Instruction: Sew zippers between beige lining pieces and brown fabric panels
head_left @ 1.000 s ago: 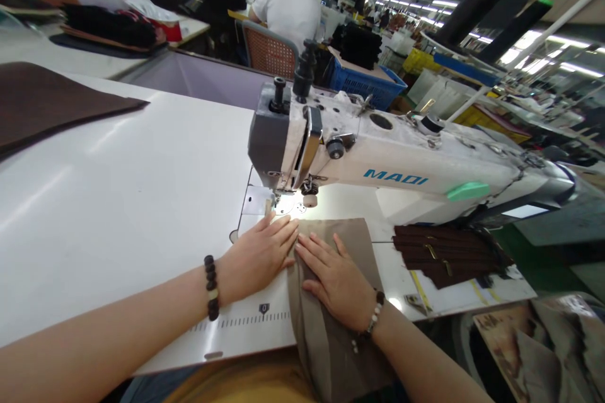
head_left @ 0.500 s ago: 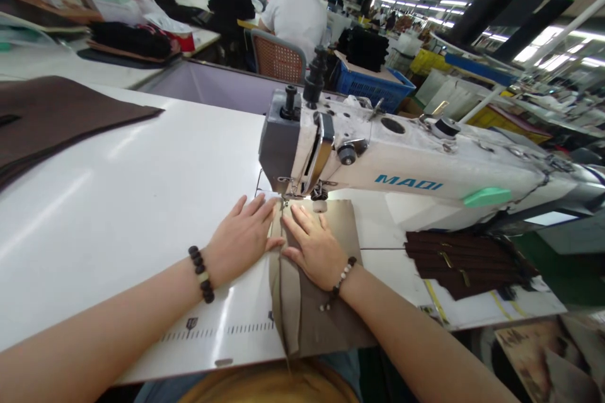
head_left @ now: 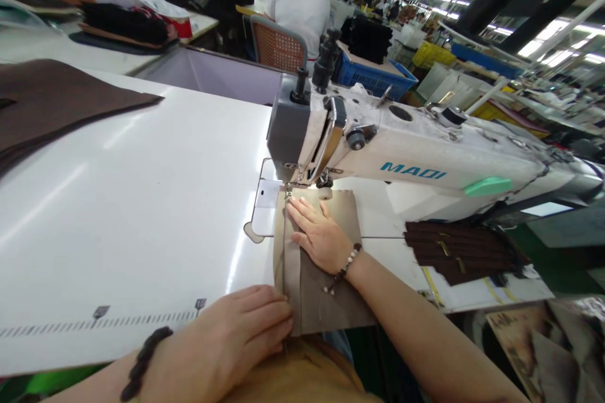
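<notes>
A taupe piece of fabric (head_left: 333, 302) lies under the head of a white sewing machine (head_left: 373, 138), with a folded strip and seam running along its left side. Flat on the fabric, just in front of the presser foot (head_left: 289, 190), my right hand (head_left: 321, 233) rests with fingers stretched toward the needle. My left hand (head_left: 246, 327) is at the near end of the seam by the table's front edge. Its fingers are curled together over the fabric's edge; the fingertips and thumb are partly hidden. Both wrists wear beaded bracelets.
Dark brown fabric panels (head_left: 61, 107) lie at the table's left. Right of the machine is a stack of dark brown pieces with zippers (head_left: 458, 255). Beyond the table are a blue crate (head_left: 373, 79), a chair (head_left: 278, 44) and a seated person in white (head_left: 300, 6).
My left hand has moved from beside the presser foot back toward me, to the near end of the fabric, and its fingers have closed. My right hand stays on the fabric.
</notes>
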`<state>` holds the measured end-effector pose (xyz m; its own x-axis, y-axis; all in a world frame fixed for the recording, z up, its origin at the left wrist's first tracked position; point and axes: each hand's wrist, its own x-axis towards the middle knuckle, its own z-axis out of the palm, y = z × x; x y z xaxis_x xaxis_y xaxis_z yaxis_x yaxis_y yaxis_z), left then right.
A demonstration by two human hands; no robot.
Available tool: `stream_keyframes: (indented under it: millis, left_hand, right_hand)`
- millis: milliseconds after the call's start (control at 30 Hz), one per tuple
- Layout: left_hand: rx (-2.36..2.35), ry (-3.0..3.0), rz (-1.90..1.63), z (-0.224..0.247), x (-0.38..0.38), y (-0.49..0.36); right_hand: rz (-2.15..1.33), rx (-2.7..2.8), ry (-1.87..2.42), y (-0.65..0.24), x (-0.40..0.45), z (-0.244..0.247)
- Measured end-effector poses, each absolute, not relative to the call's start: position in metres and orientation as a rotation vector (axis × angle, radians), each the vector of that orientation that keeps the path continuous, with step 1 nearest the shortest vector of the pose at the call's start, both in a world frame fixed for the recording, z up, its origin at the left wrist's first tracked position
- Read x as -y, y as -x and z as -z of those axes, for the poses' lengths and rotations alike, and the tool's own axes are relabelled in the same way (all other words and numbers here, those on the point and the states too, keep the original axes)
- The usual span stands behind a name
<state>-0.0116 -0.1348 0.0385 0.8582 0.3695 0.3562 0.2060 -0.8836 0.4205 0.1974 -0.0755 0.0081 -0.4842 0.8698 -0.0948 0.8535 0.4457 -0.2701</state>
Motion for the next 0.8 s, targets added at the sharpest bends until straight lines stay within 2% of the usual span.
stream_keyframes:
  millis: [267,467,667,800]
  left_hand:
    - [-0.426,-2.568,-0.422,-0.024,0.153,0.013]
    - [-0.400,-2.501,-0.435,-0.020,0.158,0.013]
    - [-0.469,-2.358,-0.472,-0.026,0.149,0.018]
    - [-0.737,-2.491,-0.638,-0.004,0.139,0.021]
  right_hand:
    - [-0.390,2.680,1.557,-0.197,0.074,-0.009]
    - [-0.399,2.759,1.442,-0.198,0.087,-0.012]
    - [-0.643,2.883,1.187,-0.205,0.162,-0.022]
    - [-0.841,2.767,1.175,-0.201,0.213,-0.016]
